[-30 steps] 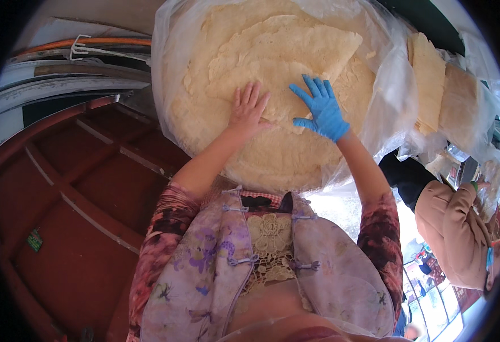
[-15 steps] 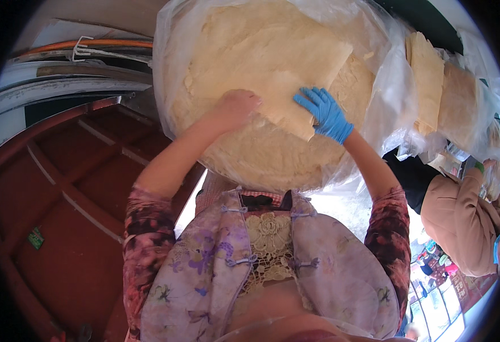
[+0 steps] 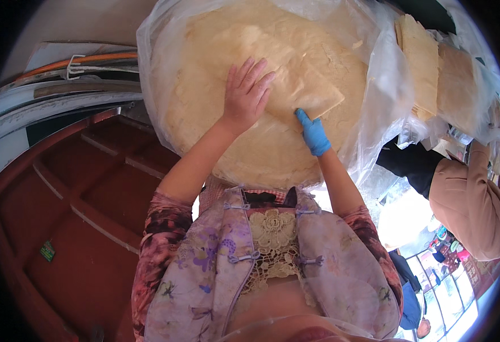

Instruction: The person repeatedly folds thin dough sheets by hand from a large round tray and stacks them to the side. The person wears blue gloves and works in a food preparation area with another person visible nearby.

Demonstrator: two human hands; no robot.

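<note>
Two hands are at work over one broad, round mass of pale yellow, bread-like layers (image 3: pixel 267 162), seated in clear plastic sheeting (image 3: pixel 386 114). On top of it lies one thin, pale yellow folded sheet (image 3: pixel 313 82), running from about the centre toward the right rim, where it ends in a squared corner well inside the plastic.

The bare left hand (image 3: pixel 247 94) lies palm down on the sheet's left part, fingers long and a little apart. The right hand (image 3: pixel 315 135), in a blue glove, is at the sheet's near edge: thumb on top, fingers hidden beneath, so it appears to be gripping that edge.

Loose plastic bunches up along the right rim, standing between the round mass and one pile of pale yellow folded slabs (image 3: pixel 418 65). Just beside that pile is one browner slab (image 3: pixel 454 80) under plastic.

I count two other people on the right: one in a tan coat (image 3: pixel 463 202), one in blue (image 3: pixel 410 308) lower down. On the left stand one dark red panelled door (image 3: pixel 90 245) bearing one green tag (image 3: pixel 47 251), and, beyond it, one orange rod (image 3: pixel 99 57) and one white bracket (image 3: pixel 71 67).
</note>
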